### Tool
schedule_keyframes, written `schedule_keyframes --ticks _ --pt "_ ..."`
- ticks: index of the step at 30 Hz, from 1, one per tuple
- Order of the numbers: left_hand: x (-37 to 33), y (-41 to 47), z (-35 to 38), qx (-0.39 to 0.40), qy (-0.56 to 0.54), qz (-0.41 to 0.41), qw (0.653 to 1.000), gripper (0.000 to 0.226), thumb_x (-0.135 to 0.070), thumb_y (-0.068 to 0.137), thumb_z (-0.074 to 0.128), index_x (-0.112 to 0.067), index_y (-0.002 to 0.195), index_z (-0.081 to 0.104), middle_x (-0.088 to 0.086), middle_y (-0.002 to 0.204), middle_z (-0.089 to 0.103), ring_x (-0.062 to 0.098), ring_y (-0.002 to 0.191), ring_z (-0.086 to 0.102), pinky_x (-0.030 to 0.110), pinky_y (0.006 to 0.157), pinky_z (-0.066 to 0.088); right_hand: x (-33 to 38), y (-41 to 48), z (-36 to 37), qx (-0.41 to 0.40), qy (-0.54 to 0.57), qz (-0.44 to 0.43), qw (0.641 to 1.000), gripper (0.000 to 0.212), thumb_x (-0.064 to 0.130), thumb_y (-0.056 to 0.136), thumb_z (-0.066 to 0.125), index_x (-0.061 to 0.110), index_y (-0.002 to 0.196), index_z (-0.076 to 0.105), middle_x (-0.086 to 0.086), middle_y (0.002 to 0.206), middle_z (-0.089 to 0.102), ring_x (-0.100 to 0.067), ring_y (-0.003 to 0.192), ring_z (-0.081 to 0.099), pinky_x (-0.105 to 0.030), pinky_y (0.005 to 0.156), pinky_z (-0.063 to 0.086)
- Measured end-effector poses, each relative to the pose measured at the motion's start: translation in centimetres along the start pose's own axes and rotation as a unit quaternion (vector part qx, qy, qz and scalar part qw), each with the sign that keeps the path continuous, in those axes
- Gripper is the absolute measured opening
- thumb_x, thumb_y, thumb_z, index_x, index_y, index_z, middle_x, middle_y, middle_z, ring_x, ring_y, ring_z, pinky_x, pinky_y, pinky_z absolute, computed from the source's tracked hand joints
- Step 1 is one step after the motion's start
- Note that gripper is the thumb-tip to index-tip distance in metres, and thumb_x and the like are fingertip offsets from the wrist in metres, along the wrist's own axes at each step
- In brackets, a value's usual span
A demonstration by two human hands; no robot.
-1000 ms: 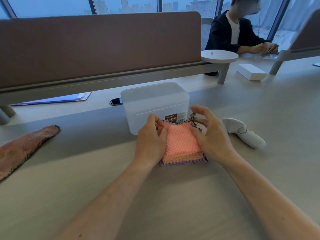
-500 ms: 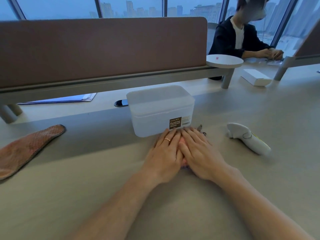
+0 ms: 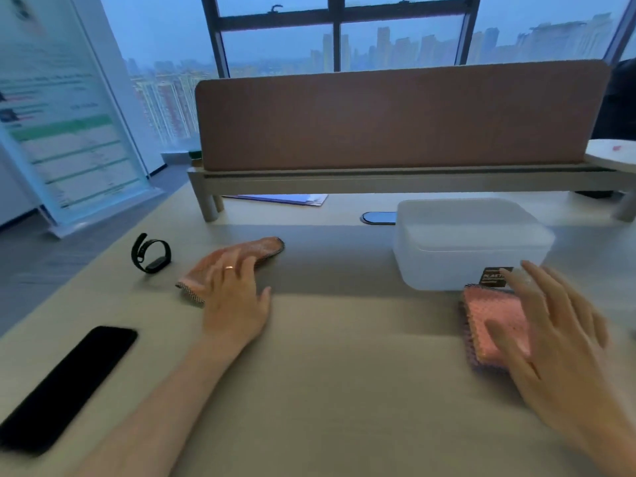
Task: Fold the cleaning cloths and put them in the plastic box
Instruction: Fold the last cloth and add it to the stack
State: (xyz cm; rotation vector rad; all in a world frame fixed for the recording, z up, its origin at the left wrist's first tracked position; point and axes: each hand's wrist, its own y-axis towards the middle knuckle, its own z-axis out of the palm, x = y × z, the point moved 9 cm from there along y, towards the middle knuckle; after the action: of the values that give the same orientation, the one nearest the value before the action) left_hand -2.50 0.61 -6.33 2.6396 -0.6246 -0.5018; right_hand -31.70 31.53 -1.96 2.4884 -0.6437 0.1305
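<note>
Pink folded cloth sits just in front of the lidded plastic box, with the right hand spread loose over it, gripping nothing. Meanwhile the left hand lies flat, fingers straight, on the unfolded cloth well off to the left.

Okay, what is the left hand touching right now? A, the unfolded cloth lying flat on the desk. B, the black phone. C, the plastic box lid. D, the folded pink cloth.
A: the left hand lies with straight fingers on the unfolded cloth.
</note>
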Motion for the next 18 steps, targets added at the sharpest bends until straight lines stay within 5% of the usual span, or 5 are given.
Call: schedule_keyframes --ticks 3,7,11,15,18 --pt "5.6 0.5 0.0 0.046 0.006 -0.098 0.994 0.037 -0.029 0.093 0.063 -0.011 0.125 0.063 0.020 0.134 0.061 0.041 0.123 0.055 0.048 0.103 0.042 6.4 -1.1 2.2 0.014 0.075 -0.088 0.993 0.062 0.050 0.095 0.042 0.018 0.147 0.049 -0.004 0.158 0.041 -0.029 0.149 0.034 -0.050 0.117 0.029" --pt "2.9 -0.7 -1.2 0.038 -0.060 0.004 0.997 0.004 -0.018 0.090 0.066 -0.020 0.094 0.067 0.005 0.098 0.068 0.030 0.090 0.063 0.038 0.073 0.051 11.9 -2.1 7.1 0.084 0.166 -0.111 0.976 0.053 0.055 0.096 0.045 0.027 0.140 0.055 0.011 0.146 0.051 -0.017 0.139 0.047 -0.031 0.117 0.027" --pt "-3.0 -4.0 -2.5 0.142 -0.201 0.159 0.956 0.007 -0.023 0.093 0.069 -0.024 0.087 0.066 -0.010 0.086 0.068 0.008 0.076 0.058 0.025 0.069 0.043 15.5 -1.4 9.6 0.129 0.210 -0.133 0.960 0.059 0.055 0.090 0.055 0.033 0.145 0.049 0.014 0.149 0.048 -0.010 0.138 0.046 -0.021 0.115 0.025" --pt "-5.3 -4.3 -6.0 0.206 -0.341 0.142 0.906 0.013 -0.021 0.102 0.060 -0.021 0.090 0.066 -0.005 0.080 0.070 0.003 0.070 0.059 0.017 0.067 0.044 17.5 1.6 9.5 0.161 0.210 -0.177 0.948 0.072 0.042 0.082 0.072 0.035 0.147 0.044 0.017 0.154 0.040 0.000 0.142 0.034 -0.023 0.116 0.025" --pt "-4.7 -2.6 -7.8 0.198 -0.404 0.102 0.887 0.019 -0.022 0.105 0.052 -0.022 0.090 0.063 -0.011 0.074 0.066 0.002 0.066 0.055 0.015 0.062 0.041 17.7 4.1 7.6 0.164 0.212 -0.190 0.944 0.013 0.031 0.093 0.066 0.029 0.106 0.066 0.021 0.101 0.066 0.001 0.094 0.059 -0.022 0.085 0.045"
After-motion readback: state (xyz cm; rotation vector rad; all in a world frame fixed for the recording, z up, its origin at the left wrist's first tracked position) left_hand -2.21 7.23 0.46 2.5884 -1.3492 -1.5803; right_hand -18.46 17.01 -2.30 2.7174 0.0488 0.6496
